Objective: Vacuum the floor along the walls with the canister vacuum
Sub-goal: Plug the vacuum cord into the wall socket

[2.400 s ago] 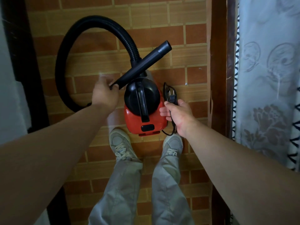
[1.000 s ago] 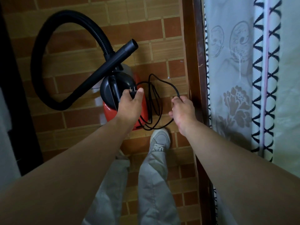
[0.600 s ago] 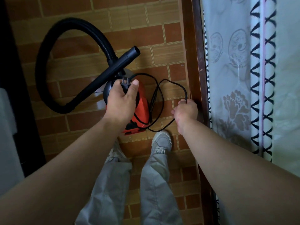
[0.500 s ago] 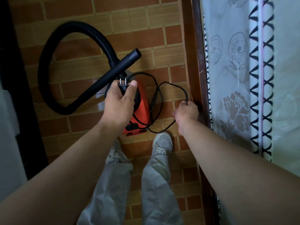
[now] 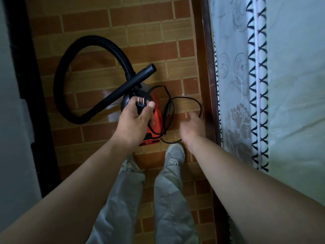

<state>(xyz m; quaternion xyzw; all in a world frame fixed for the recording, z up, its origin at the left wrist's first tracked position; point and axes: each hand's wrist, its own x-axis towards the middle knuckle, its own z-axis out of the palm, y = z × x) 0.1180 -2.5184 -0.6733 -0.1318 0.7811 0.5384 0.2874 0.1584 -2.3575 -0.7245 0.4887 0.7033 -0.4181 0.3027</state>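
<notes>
A red canister vacuum [image 5: 156, 120] with a black top stands on the brick-pattern floor [image 5: 144, 37] just ahead of my feet. Its black hose [image 5: 79, 55] loops out to the left, and the wand [image 5: 133, 83] lies across the canister. My left hand [image 5: 133, 124] holds the two-pin plug [image 5: 140, 103] above the canister, pins pointing up. The black power cord [image 5: 186, 98] lies in loose loops to the right of the vacuum. My right hand [image 5: 193, 129] is blurred at the cord's right loop; its grip cannot be made out.
A dark wooden rail [image 5: 207, 67] runs along the right side, with a patterned white cloth [image 5: 237, 85] hanging beyond it. Dark furniture [image 5: 26, 67] borders the floor on the left. My grey shoes [image 5: 175, 153] stand close behind the vacuum.
My left hand let go of the wand and took the plug, lifting it above the canister. My right hand pulled the bundled cord out into loose loops to the right.
</notes>
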